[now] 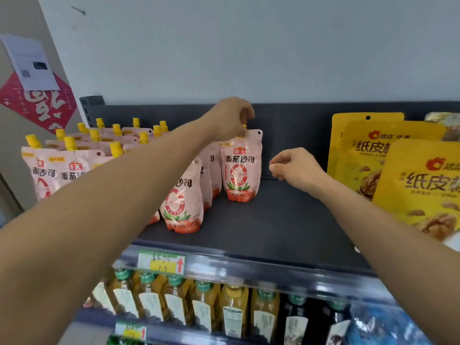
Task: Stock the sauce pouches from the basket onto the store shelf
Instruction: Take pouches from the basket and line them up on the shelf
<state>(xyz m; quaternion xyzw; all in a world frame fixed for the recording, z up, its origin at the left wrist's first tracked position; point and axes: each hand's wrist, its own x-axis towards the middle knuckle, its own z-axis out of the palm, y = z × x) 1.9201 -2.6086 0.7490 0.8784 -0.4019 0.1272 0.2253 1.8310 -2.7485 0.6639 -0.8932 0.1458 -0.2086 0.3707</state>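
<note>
Left of the shelf [261, 220] stand stocked pouches [74, 155]. The left hand [230, 118] pinches the cap of the far sauce pouch [240, 170], setting it upright. The right hand [296, 168] hovers loosely curled, empty (basket unseen). Next: release, fetch another.

Pink tomato-sauce pouch [240, 168], yellow-capped, upright at back of dark shelf [273, 220], pinched at spout. More pouches [184, 195] lined in front; others [74, 155] crowded left.

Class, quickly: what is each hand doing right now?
Left hand: fingers closed on the sauce pouch spout.
Right hand: loosely curled, holding nothing.
</note>
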